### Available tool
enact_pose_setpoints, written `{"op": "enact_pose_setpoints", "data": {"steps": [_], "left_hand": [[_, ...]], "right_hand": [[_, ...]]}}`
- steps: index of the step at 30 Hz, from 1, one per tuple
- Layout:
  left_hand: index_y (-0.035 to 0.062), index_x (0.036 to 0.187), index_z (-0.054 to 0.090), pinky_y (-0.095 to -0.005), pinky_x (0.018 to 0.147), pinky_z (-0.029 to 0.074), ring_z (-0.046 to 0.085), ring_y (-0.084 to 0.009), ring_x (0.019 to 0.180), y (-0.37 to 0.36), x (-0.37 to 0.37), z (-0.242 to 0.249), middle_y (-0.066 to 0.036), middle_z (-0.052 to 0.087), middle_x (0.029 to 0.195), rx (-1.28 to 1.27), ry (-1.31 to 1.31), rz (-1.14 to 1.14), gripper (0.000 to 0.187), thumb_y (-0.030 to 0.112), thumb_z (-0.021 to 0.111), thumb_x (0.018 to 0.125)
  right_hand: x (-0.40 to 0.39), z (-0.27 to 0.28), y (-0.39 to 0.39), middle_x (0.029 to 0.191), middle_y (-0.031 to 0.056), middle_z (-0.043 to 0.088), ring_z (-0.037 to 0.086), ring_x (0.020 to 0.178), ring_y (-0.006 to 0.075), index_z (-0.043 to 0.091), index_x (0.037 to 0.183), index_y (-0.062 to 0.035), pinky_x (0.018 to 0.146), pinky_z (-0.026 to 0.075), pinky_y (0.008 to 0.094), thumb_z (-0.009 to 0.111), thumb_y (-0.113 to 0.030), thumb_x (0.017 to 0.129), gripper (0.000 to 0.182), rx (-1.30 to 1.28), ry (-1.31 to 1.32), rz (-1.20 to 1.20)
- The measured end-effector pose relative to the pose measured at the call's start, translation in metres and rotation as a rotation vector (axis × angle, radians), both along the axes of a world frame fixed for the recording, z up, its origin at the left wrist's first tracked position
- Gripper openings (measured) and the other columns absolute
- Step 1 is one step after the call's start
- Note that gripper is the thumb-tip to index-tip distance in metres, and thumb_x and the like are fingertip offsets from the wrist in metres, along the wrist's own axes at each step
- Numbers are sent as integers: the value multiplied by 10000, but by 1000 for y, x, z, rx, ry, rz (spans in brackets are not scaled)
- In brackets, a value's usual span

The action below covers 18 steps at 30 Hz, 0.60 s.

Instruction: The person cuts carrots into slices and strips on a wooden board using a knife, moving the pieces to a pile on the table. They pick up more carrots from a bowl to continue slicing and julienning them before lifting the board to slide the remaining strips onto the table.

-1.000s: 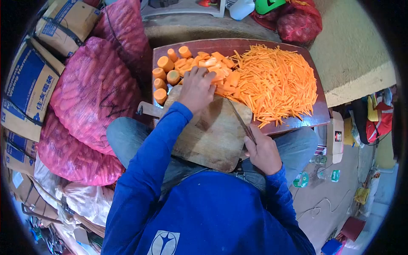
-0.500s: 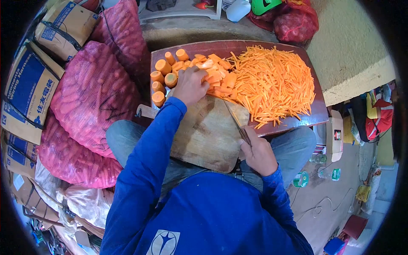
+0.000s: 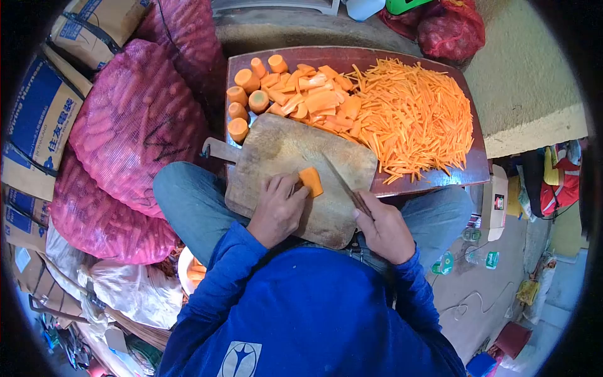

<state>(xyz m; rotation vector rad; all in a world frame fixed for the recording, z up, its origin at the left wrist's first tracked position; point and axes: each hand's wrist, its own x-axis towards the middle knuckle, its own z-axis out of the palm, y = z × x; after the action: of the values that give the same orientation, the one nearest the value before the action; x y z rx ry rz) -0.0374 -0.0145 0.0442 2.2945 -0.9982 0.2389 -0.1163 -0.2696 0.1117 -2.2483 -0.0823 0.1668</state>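
Note:
On the worn wooden cutting board [image 3: 276,147] lies a piece of carrot [image 3: 311,181], with the fingertips of my left hand [image 3: 279,207] closed against its left side. My right hand [image 3: 385,227] is wrapped round the handle of a knife [image 3: 342,177], whose blade slants over the board to the right of the piece, apart from it. Beyond the board, carrot slices [image 3: 320,100] are piled on the reddish-brown table [image 3: 370,53]. A big heap of carrot sticks [image 3: 411,119] covers the table's right part. Several short carrot chunks [image 3: 247,80] stand at its left end.
Pink mesh sacks of carrots [image 3: 138,132] and cardboard boxes [image 3: 41,125] crowd the left. A low concrete wall [image 3: 527,75] rises at the right. Plastic bottles [image 3: 482,257] lie on the floor. A red net bag [image 3: 451,31] sits behind the table.
My left hand has come back from the carrot slices to the board, where a carrot piece now lies at its fingers. The knife stays in my right hand, and the view has shifted slightly.

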Motion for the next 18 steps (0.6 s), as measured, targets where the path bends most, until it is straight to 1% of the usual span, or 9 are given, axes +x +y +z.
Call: {"op": "enact_pose_setpoints", "data": {"steps": [2,4,5,7,11,13,15,16,18], "left_hand": [[55,1186,699,-481,957,438,591,-358,1131,-1,-2,-1,-161,619,1191,-29,-6,25,416,26,704,771],[57,1219,688,-487,977,434,582,-367,1164,-4,3,-2,-174,606,1235,71,-16,26,456,44,721,764],[57,1219,688,-487,977,434,582,-367,1164,-5,5,-5,-174,606,1235,68,-14,25,456,44,721,764],[45,1240,681,-494,1001,433,571,-376,1197,-6,10,-10,-185,594,1270,85,-30,-62,467,67,721,775],[35,1245,683,-501,1030,429,552,-383,1247,-5,9,-10,-188,588,1291,142,-60,-59,466,91,713,784],[19,1252,682,-488,1021,419,530,-362,1268,-6,9,-11,-164,585,1276,126,-73,-65,432,123,662,834],[13,1250,683,-487,1029,423,528,-366,1273,-5,10,-7,-163,584,1288,145,-56,-78,425,125,659,841],[6,1248,684,-486,1036,426,527,-370,1278,-5,11,-5,-161,583,1300,163,-45,-94,419,126,655,848],[1,1239,688,-490,1043,431,527,-372,1277,-4,12,-4,-164,582,1312,159,-39,-105,409,128,656,852]], "right_hand": [[1,-1,6,1008,299,696,682,950,510,565,1301,-32,774,542,568,633,-187,1007,339,-20,24,17],[3,2,11,1013,296,697,681,955,510,559,1304,-33,780,539,571,628,-194,1010,343,-41,44,32],[4,6,13,1014,295,699,682,958,507,549,1306,-33,781,539,572,623,-199,1012,346,-34,71,56],[4,8,17,1015,295,700,683,960,505,539,1308,-32,783,538,573,619,-203,1014,349,-31,101,72],[-2,11,21,987,284,700,683,913,503,519,1311,-23,760,536,564,625,-201,1010,365,-15,116,107],[-4,14,22,976,280,700,684,892,502,513,1318,-17,750,535,559,629,-199,1009,378,6,112,128],[-11,14,25,960,264,707,693,845,485,517,1325,-17,709,541,550,648,-204,1002,396,-73,-18,123],[-13,15,27,960,264,707,693,845,485,517,1325,-17,709,541,550,648,-204,1002,396,-74,-15,124],[-16,21,31,969,256,718,709,827,464,513,1347,-19,685,559,539,667,-210,994,430,-204,-11,131]]}}
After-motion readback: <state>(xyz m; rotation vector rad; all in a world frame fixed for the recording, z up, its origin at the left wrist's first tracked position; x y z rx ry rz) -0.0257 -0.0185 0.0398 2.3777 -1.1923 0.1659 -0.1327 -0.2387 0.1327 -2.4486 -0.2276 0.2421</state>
